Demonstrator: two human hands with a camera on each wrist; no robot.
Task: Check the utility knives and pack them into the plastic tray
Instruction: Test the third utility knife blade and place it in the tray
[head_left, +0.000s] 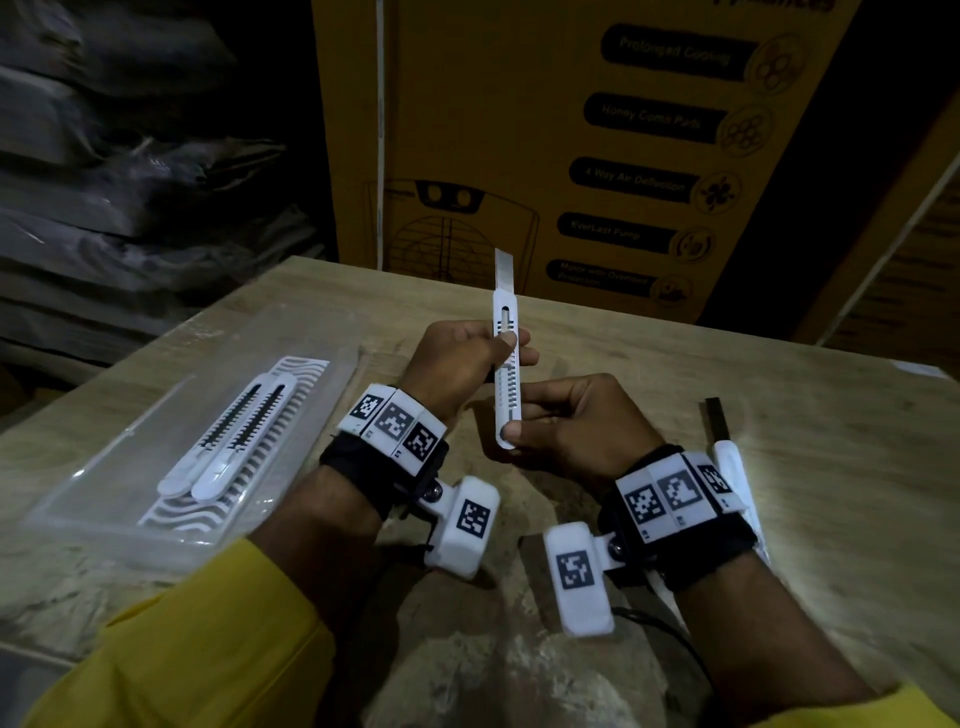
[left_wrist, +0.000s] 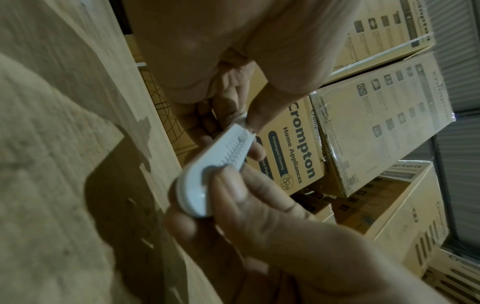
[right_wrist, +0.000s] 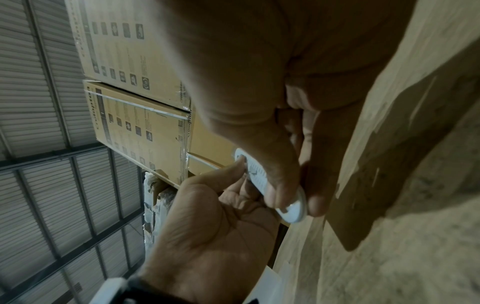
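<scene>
A white utility knife (head_left: 506, 364) stands upright above the table, its blade (head_left: 504, 265) slid out at the top. My left hand (head_left: 511, 347) grips its middle, thumb on the slider track. My right hand (head_left: 519, 423) pinches the rounded butt end. The left wrist view shows the knife (left_wrist: 221, 160) and its toothed track between both hands; the right wrist view shows the knife (right_wrist: 255, 174) too. A clear plastic tray (head_left: 104, 467) lies at the left with two white knives (head_left: 234, 436) side by side in it. Another white knife (head_left: 732, 467) lies on the table behind my right wrist, dark blade (head_left: 717, 415) out.
The wooden table (head_left: 779, 364) has a worn, patchy front part. A tall yellow cardboard box (head_left: 571, 156) stands right behind its far edge. Dark wrapped bundles (head_left: 130, 156) are stacked at the back left. More cartons (left_wrist: 376, 123) are piled around.
</scene>
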